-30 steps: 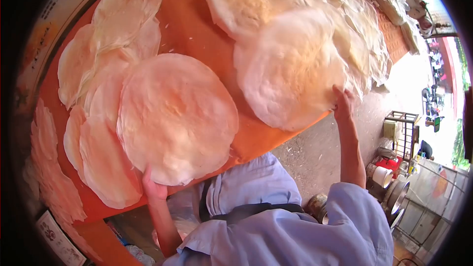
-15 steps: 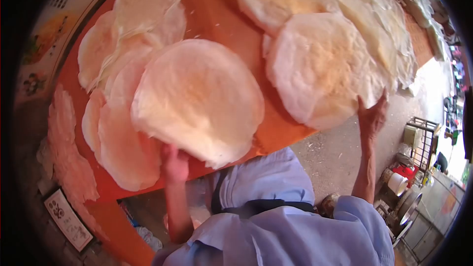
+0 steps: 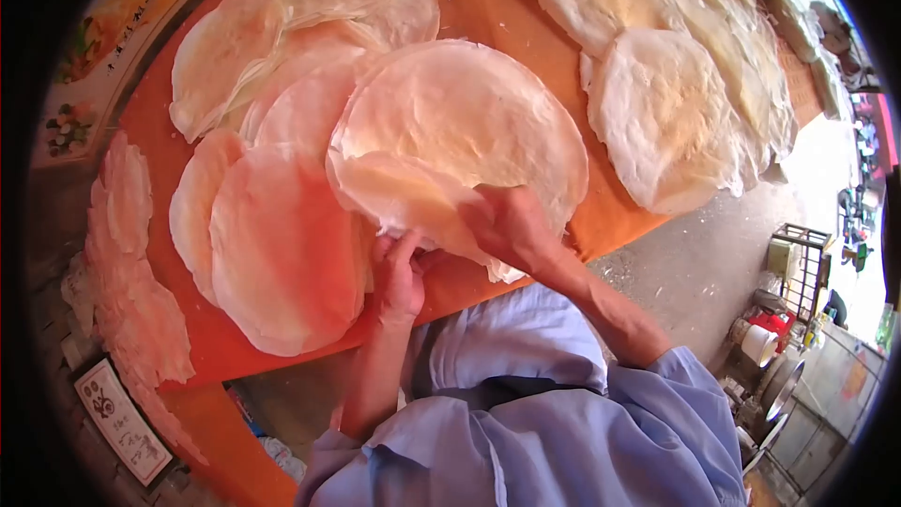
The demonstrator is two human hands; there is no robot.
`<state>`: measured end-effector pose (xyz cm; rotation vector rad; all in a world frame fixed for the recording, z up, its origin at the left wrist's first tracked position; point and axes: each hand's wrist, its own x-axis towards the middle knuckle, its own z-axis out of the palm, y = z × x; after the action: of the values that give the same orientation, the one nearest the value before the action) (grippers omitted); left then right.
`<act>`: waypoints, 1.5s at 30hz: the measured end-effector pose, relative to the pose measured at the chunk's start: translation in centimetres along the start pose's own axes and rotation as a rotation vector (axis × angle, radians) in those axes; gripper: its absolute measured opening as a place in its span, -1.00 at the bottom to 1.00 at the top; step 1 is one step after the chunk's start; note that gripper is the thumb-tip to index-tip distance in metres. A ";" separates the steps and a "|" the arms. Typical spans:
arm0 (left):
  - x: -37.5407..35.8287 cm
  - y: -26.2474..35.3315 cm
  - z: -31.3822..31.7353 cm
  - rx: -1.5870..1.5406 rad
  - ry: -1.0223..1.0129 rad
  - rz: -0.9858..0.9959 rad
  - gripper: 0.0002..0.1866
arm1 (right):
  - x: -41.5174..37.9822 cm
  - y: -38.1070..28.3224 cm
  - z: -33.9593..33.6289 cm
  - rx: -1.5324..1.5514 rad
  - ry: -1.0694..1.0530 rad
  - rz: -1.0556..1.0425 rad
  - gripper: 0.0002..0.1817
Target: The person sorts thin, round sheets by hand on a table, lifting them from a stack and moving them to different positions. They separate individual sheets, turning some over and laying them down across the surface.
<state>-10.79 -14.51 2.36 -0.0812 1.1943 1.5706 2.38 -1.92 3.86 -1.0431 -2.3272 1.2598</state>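
Observation:
In front of me a big, thin round flatbread (image 3: 469, 113) lies on the orange table, its near left part folded over into a flap. My left hand (image 3: 401, 274) pinches the near edge of this flatbread, fingers closed on it. Across the near side reaches my right hand (image 3: 511, 228), closed and curled at the end of the flap; its fingertips are partly hidden. To the left, overlapping flatbreads (image 3: 282, 244) lie in a loose pile, close beside my left hand.
More flatbreads (image 3: 662, 122) overlap at the right side of the orange table (image 3: 488, 0). Torn sheet-like scraps (image 3: 136, 253) lie along the left edge. A framed sign (image 3: 124, 422) stands at lower left. Metal pots and a rack (image 3: 800, 268) stand on the floor at right.
My right hand has left the right-hand flatbreads and come to the middle one. My left hand now pinches that flatbread's near edge, and part of it is folded over. The view has shifted slightly.

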 end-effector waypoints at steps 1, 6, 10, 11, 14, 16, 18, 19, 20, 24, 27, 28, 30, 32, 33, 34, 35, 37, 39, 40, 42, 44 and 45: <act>0.1 -0.1 -0.2 -0.003 0.037 0.040 -0.65 | -0.2 0.0 0.6 -0.087 0.059 -0.060 -0.87; -0.2 0.5 -3.1 0.021 0.051 0.228 -0.56 | 1.3 -3.3 -2.5 0.015 -0.029 -0.093 -0.91; -1.2 2.8 -6.7 -0.057 -0.035 0.187 -0.53 | 4.5 -2.9 -14.7 0.612 0.083 0.256 -0.82; -1.2 3.2 -7.5 -0.036 -0.029 0.161 -0.53 | 5.2 -1.5 -17.6 0.493 0.142 0.206 -0.81; -0.9 2.8 -9.2 0.018 0.029 0.145 -0.50 | 6.5 3.2 -25.1 0.418 0.297 0.154 -0.73; -1.2 2.5 -8.0 0.081 0.126 0.174 -0.49 | 6.5 7.5 -28.5 0.385 0.398 0.175 -0.73; -1.6 2.3 -7.4 0.086 0.118 0.207 -0.48 | 6.5 11.2 -31.2 0.290 0.394 0.327 -0.69; -2.1 2.5 -6.7 0.067 0.108 0.224 -0.49 | 5.9 11.7 -31.6 -0.016 0.448 0.496 -0.57; -2.4 2.7 -6.2 0.052 0.102 0.239 -0.51 | 5.3 12.6 -30.8 -0.297 0.577 0.443 -0.53; -2.1 2.2 -3.8 0.011 0.041 0.280 -0.48 | 4.1 12.3 -21.5 -0.571 0.788 0.125 -0.39; -1.4 1.6 -0.8 0.126 -0.069 0.278 -0.56 | 2.5 2.6 -11.8 0.199 -0.024 0.091 -0.45; -1.1 1.7 -0.1 0.169 -0.106 0.271 -0.56 | 2.2 0.9 -8.2 0.373 -0.220 0.142 -0.45; 0.0 1.0 -0.9 0.207 -0.202 0.273 -0.54 | 1.9 -1.6 -4.2 0.455 -0.349 0.089 -0.46; 0.3 0.7 -1.4 0.227 -0.248 0.294 -0.52 | 1.8 -1.7 -2.0 0.401 -0.339 0.068 -0.49; 0.2 0.7 -1.4 0.229 -0.243 0.312 -0.51 | 1.7 -1.8 -1.4 0.366 -0.333 0.059 -0.51; 0.3 0.7 -1.3 0.226 -0.239 0.330 -0.50 | 1.6 -2.1 -1.2 0.356 -0.320 0.052 -0.49; 0.1 0.9 -1.2 0.204 -0.229 0.310 -0.49 | 1.5 -2.4 -1.0 0.343 -0.305 0.045 -0.47; -0.5 1.7 -1.2 0.170 -0.208 0.269 -0.47 | 1.2 -3.5 -0.4 0.299 -0.173 -0.093 -0.45; -0.4 1.6 -2.3 0.103 -0.210 0.276 -0.46 | 1.2 -4.4 0.3 0.216 -0.117 -0.210 -0.44; -0.4 1.6 -2.8 0.071 -0.210 0.278 -0.45 | 1.1 -4.8 0.7 0.175 -0.088 -0.267 -0.44; -0.5 1.8 -2.9 0.044 -0.211 0.291 -0.48 | 1.1 -4.6 1.1 0.137 -0.135 -0.242 -0.47; -0.3 1.9 -3.5 0.095 -0.215 0.285 -0.54 | 0.8 -4.9 0.9 0.117 -0.132 -0.254 -0.52; -0.2 2.0 -4.2 0.162 -0.216 0.273 -0.59 | 0.7 -5.3 0.9 0.069 -0.113 -0.223 -0.55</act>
<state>-14.40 -17.39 1.72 0.3623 1.1921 1.6621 -1.04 -3.82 7.59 -0.6841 -2.3848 1.3298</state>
